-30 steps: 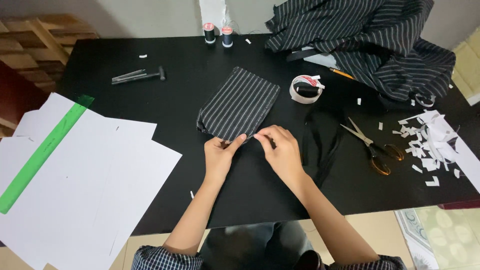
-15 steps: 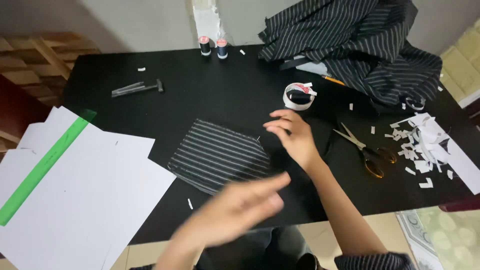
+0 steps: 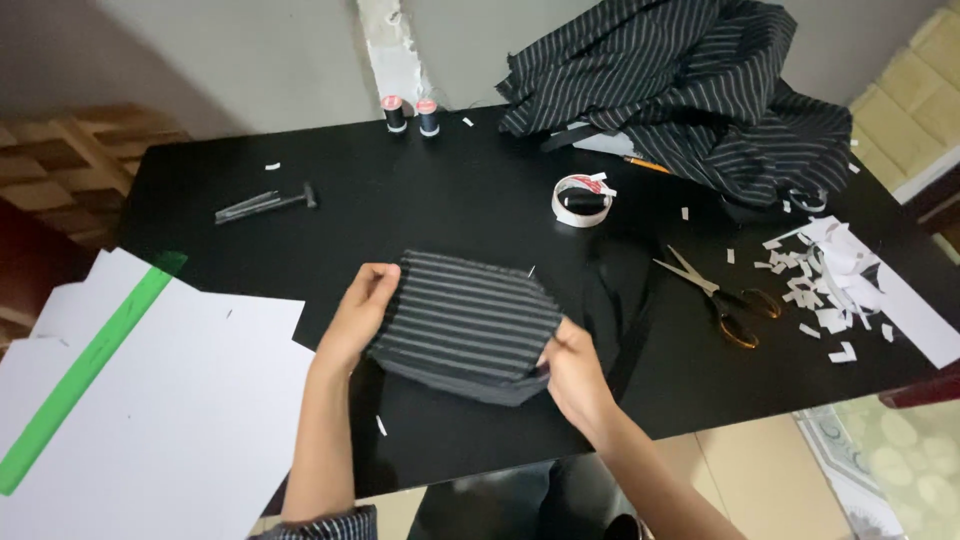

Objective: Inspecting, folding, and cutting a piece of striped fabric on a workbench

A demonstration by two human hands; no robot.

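Note:
A folded piece of black fabric with thin white stripes (image 3: 465, 325) lies near the front of the black table (image 3: 420, 200), its stripes running roughly left to right. My left hand (image 3: 358, 312) grips its left edge, thumb on top. My right hand (image 3: 572, 368) pinches its lower right corner. Both forearms come in from the bottom of the view.
White paper sheets (image 3: 170, 400) and a green ruler (image 3: 90, 365) overhang the table's left end. Scissors (image 3: 720, 295) and paper scraps (image 3: 830, 290) lie at the right. A tape roll (image 3: 582, 200), two thread spools (image 3: 410, 115), a dark tool (image 3: 265, 203) and a heap of striped fabric (image 3: 700, 90) sit farther back.
The striped piece has been turned so its stripes now run across. My left hand, blurred in motion half a second ago, now holds its left edge; my right hand moved to its lower right corner.

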